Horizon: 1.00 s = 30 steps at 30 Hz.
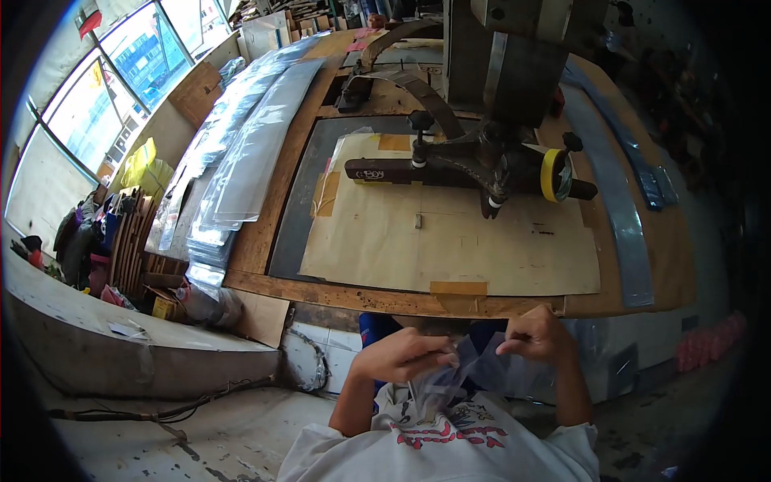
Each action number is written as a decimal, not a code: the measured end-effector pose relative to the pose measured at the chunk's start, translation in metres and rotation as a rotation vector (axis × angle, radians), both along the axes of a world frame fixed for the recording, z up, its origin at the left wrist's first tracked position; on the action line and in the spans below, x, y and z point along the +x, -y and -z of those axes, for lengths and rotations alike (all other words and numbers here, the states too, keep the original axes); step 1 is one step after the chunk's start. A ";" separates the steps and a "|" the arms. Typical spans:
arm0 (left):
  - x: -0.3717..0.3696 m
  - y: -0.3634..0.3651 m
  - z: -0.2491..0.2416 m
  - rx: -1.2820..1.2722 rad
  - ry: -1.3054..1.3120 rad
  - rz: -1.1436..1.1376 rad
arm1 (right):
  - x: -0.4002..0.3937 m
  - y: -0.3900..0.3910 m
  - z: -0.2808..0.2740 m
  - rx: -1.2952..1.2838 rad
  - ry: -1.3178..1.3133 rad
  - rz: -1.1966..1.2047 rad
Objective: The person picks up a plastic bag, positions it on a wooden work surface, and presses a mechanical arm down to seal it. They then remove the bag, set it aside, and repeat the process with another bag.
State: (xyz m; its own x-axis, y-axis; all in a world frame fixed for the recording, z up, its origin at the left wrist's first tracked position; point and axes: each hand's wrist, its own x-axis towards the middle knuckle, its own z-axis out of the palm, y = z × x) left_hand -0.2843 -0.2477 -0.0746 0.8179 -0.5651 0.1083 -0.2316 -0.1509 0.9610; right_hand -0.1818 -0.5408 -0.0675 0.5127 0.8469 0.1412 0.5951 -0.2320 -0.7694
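Note:
Close to my chest, below the table's front edge, both hands hold a clear plastic bag (pixel 474 371). My left hand (pixel 397 356) pinches its left side with fingers closed. My right hand (pixel 536 336) grips the bag's upper right edge. The bag is crumpled and see-through between the two hands. Above them lies a tan cardboard sheet (pixel 450 241) on the wooden worktable (pixel 265 233).
A dark machine arm (pixel 450 165) with a yellow tape roll (pixel 554 174) hangs over the cardboard. Stacks of clear plastic sheets (pixel 241 153) lie along the table's left side. A long plastic strip (pixel 618 201) runs down the right. Clutter and windows sit at far left.

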 end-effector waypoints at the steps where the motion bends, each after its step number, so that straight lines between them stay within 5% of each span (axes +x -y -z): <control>1: -0.002 -0.006 0.001 -0.016 -0.017 -0.047 | 0.003 0.008 -0.006 -0.015 -0.030 0.074; 8: 0.009 0.015 0.007 -0.087 -0.009 -0.402 | 0.008 0.017 -0.024 0.257 -0.078 0.488; 11: 0.024 0.043 -0.014 -0.110 0.023 -0.396 | 0.013 0.025 -0.021 0.351 0.598 0.971; 14: 0.041 0.083 -0.020 -0.342 -0.001 -0.240 | -0.024 0.097 0.027 0.494 -0.290 0.684; 16: 0.053 0.109 -0.021 -0.369 0.104 -0.110 | -0.043 0.109 0.040 0.235 -0.495 0.244; 18: 0.067 0.128 -0.037 -0.247 0.188 0.006 | -0.076 0.082 0.044 0.332 -0.655 0.283; 21: 0.083 0.161 -0.079 -0.241 0.210 0.160 | -0.105 0.061 0.078 0.393 -0.387 0.541; 24: 0.105 0.204 -0.098 -0.415 0.288 0.213 | -0.111 0.055 0.142 0.450 -0.641 0.713; 25: 0.113 0.218 -0.105 -0.502 0.326 0.212 | -0.105 0.051 0.157 0.598 -0.539 0.729; 28: 0.138 0.247 -0.151 -0.718 0.371 0.162 | -0.098 0.074 0.129 0.497 -0.517 0.869; 30: 0.166 0.267 -0.176 -0.820 0.465 0.100 | -0.088 0.088 0.110 0.738 -0.408 0.929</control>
